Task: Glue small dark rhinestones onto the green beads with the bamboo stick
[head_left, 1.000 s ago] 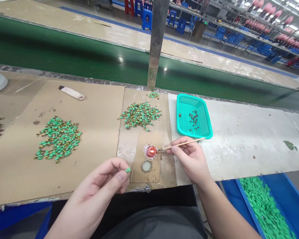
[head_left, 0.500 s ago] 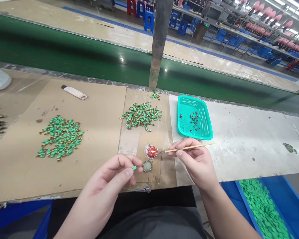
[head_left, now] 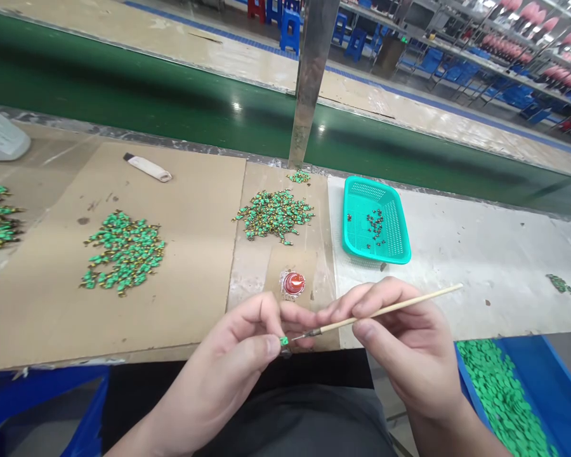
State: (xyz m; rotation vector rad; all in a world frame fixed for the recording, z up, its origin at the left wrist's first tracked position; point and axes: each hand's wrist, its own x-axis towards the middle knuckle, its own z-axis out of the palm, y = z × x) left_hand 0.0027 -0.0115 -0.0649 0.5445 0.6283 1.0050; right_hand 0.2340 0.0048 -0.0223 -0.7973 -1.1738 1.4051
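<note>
My left hand [head_left: 233,368] pinches a tiny green piece [head_left: 284,341] between thumb and forefinger, near the table's front edge. My right hand [head_left: 404,346] grips a thin wooden paintbrush [head_left: 385,310], and its tip touches the green piece. Just beyond my fingers a small cap of red paint [head_left: 294,282] sits on a strip of cardboard. A pile of green and gold pieces [head_left: 275,214] lies farther back. A second pile [head_left: 124,252] lies to the left.
A teal basket [head_left: 394,244] holding a few dark small parts stands to the right of the middle pile. A blue bin of green pieces [head_left: 504,397] sits low right. A white tube [head_left: 148,167] lies far left, with a green conveyor belt [head_left: 171,108] behind.
Both hands drew back toward me and came together. The brush tip left the red paint cap and now meets the green piece. The view shifted slightly.
</note>
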